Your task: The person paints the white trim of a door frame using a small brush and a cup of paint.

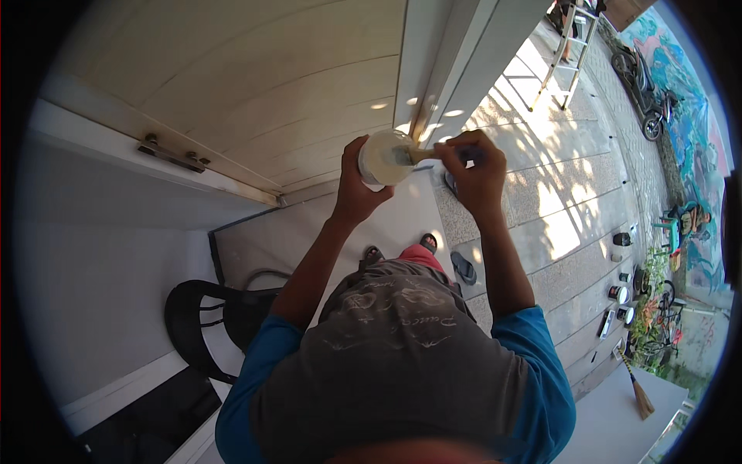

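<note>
My left hand (356,188) is wrapped round the side of a round, pale translucent tub (379,164), held out in front of my chest. Pale, whitish contents show inside it. In my right hand (478,176) is a paintbrush (423,155), gripped by its handle with the fingers closed. Its bristle end reaches over the rim into the tub; how deep it dips I cannot tell. Just beyond the tub stands the pale door frame (452,62), beside a cream panelled door (294,77).
A metal handle (171,153) juts from the door edge. At lower left stands a black chair (202,329). Slippers (464,267) lie by my feet. Outside are a ladder (568,62), a motorcycle (640,85), several paint buckets (617,295), a broom (641,398) and a seated person (693,220).
</note>
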The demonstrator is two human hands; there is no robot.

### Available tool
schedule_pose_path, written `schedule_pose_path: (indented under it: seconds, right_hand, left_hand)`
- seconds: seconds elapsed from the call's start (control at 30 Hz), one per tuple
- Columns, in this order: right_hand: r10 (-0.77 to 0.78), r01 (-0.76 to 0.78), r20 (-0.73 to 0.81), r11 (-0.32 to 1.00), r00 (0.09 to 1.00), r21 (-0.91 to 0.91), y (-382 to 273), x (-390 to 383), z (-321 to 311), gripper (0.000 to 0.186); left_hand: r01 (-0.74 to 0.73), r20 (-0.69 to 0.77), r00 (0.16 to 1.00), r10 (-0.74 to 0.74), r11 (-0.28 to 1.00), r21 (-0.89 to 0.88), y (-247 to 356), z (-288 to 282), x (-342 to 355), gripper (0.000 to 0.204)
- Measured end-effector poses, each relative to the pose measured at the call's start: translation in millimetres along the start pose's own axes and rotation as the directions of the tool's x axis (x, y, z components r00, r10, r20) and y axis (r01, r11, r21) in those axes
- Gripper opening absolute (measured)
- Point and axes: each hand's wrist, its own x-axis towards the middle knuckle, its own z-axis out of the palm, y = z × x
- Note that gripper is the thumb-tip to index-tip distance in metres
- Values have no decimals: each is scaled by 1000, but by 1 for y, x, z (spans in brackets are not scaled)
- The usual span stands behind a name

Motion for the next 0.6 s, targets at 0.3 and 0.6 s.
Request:
schedule_pose_path:
  seconds: [0.3,0.6]
  right_hand:
    - [-255,457,484,812,837,-363,26,19,-1,19]
    - [68,-52,82,980,994,-192,38,45,-50,24]
  left_hand:
    - [103,122,988,-94,992,-68,3,31,8,97]
    - [88,93,992,-80,993,-83,-9,67,36,96]
